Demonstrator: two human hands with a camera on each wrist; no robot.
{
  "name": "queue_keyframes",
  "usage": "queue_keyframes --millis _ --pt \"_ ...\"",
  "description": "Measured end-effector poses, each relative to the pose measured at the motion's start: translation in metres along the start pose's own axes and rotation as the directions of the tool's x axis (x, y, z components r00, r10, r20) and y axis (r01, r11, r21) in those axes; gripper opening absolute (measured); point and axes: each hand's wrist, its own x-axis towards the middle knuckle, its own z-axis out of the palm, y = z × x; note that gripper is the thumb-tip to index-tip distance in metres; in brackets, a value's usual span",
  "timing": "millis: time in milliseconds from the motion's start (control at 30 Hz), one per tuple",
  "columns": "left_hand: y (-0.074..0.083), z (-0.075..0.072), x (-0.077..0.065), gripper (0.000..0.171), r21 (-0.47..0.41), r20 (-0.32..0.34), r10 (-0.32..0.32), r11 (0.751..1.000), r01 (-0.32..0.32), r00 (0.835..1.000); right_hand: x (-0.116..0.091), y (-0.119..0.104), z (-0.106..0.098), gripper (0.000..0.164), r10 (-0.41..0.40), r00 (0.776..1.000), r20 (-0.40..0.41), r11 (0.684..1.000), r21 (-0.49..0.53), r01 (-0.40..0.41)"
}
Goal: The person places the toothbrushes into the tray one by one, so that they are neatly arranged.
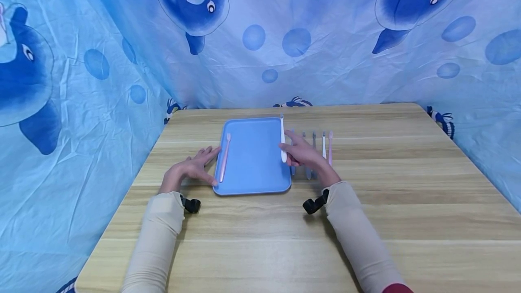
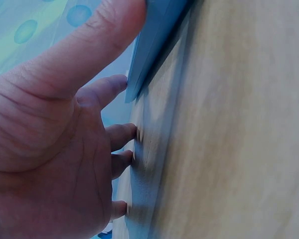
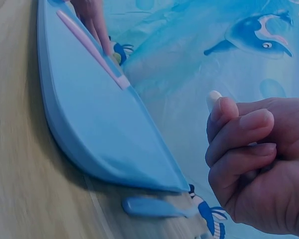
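A blue tray [image 1: 256,157] lies on the table, with a pink toothbrush [image 1: 225,157] along its left side. My left hand [image 1: 196,166] is spread at the tray's left edge; in the left wrist view its thumb and index finger touch the rim, and the other fingertips reach down to the tabletop. Over the tray's right edge, my right hand [image 1: 301,149] pinches a white toothbrush [image 1: 282,141], its head pointing away from me. In the right wrist view only the white handle's end [image 3: 214,99] shows past the curled fingers.
To the right of the tray, several toothbrushes lie in a row, among them a blue one [image 3: 154,206], a white one [image 1: 324,144] and a purple one [image 1: 330,148]. The right forearm partly covers them. A blue dolphin-print curtain [image 1: 260,35] hangs behind the wooden table [image 1: 252,243].
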Motion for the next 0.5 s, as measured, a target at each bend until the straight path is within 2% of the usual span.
queue_keyframes --millis 500 --pt "0.0 0.0 0.0 0.132 0.002 -0.003 -0.017 1.0 0.017 1.0 0.01 -0.008 0.023 0.064 -0.009 1.0 0.01 1.0 0.006 0.009"
